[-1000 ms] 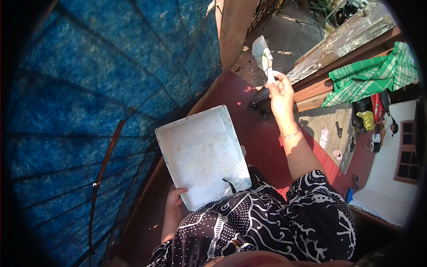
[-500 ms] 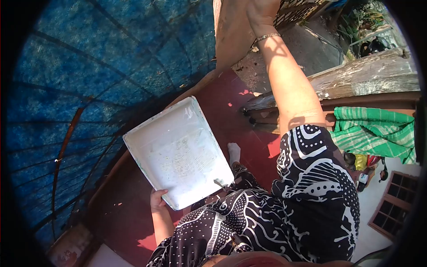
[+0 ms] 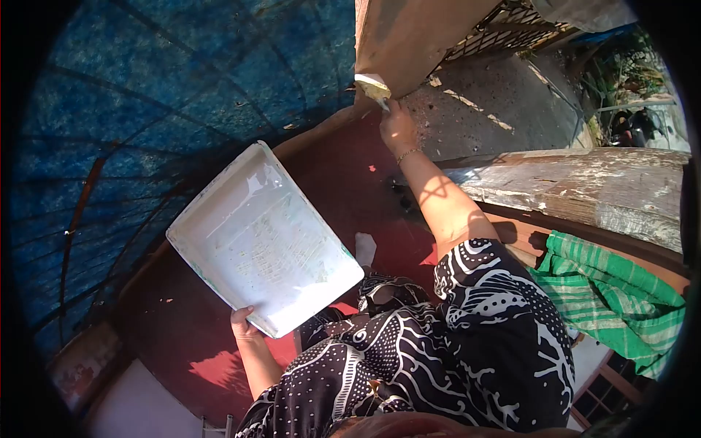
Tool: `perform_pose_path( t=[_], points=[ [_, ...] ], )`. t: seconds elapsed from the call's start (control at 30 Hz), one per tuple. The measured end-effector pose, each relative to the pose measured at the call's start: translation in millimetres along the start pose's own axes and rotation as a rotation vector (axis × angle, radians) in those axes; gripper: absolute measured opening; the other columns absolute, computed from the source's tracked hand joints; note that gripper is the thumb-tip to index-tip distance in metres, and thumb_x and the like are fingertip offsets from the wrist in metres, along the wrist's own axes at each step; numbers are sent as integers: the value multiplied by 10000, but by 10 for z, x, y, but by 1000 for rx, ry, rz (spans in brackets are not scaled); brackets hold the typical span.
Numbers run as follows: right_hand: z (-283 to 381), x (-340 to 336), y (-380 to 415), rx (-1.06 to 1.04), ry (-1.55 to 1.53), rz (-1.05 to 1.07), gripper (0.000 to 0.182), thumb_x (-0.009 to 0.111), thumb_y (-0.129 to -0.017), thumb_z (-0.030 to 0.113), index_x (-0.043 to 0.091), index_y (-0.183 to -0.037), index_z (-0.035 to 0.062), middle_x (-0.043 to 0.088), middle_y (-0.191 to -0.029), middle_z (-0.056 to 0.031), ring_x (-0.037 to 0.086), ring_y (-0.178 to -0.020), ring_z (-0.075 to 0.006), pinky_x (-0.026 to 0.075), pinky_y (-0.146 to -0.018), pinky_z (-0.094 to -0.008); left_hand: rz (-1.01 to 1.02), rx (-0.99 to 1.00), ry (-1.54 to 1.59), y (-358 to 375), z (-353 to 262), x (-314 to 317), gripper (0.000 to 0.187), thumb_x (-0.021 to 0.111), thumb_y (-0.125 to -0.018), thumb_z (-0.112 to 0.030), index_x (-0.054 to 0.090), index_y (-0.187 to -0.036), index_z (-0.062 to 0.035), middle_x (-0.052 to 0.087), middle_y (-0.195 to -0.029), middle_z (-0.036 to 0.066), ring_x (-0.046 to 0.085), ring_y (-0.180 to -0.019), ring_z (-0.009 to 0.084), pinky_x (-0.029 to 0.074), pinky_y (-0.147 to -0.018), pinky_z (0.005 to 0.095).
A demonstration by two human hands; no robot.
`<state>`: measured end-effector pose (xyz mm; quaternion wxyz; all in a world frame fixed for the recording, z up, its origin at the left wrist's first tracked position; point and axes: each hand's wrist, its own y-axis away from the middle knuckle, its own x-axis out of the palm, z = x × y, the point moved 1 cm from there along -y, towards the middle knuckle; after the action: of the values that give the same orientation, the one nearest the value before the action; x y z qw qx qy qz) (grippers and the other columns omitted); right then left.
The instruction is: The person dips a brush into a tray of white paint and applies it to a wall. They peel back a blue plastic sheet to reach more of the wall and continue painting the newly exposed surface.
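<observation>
A white paint tray (image 3: 263, 241), scuffed and stained inside with wet paint at its far end, is held at its near left corner by my left hand (image 3: 244, 323). The thumb lies over the rim; the other fingers are hidden beneath. My right hand (image 3: 399, 130) is stretched far forward, closed round the handle of a paintbrush (image 3: 374, 87). Its pale, paint-covered bristles are right at the lower part of the tan wall post (image 3: 409, 40), beside the edge of the blue sheet.
A blue sheet (image 3: 182, 80) with dark bars showing through covers the left side. A weathered wooden beam (image 3: 569, 186) runs at the right, with a green checked cloth (image 3: 613, 292) below it. Underfoot is a red floor (image 3: 336, 193). A metal lattice (image 3: 504, 29) stands at the far right.
My right hand has come down and nearer from high on the post, bringing the paintbrush into view. The tray has shifted slightly left in view, and the view has turned a little.
</observation>
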<state>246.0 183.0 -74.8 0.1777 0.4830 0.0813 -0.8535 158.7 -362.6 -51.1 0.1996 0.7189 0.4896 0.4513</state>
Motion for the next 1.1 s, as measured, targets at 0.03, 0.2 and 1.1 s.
perform_pose_path(
  t=[0.03, 0.2, 1.1],
  points=[
    [-28, 22, 10, 36, 110, 140, 391, 531, -853, 221, 527, -1230, 117, 541, -1154, -215, 573, -1023, -400, 465, -875, -455, -1, 1, 3, 14, 9, 49, 675, 613, -565, 7, 442, -1212, 95, 595, -1060, 196, 600, -975, 365, 509, -890, 476],
    [25, -126, -368, 6, 295, 310, 357, 537, -818, 184, 604, -1162, 117, 605, -1137, -200, 579, -1071, -363, 468, -896, -434, -26, 7, 37, 82, -32, 205, 681, 608, -566, -11, 437, -1218, 89, 591, -1061, 199, 601, -971, 368, 513, -886, 477],
    [16, 153, 7, 141, -38, 212, 358, 537, -843, 119, 569, -1198, 83, 627, -1067, -203, 591, -1013, -389, 478, -850, -454, -110, 141, 92, 106, 118, -4, 652, 555, -577, -4, 454, -1217, 66, 595, -1061, 180, 604, -975, 345, 520, -886, 446]
  ],
)
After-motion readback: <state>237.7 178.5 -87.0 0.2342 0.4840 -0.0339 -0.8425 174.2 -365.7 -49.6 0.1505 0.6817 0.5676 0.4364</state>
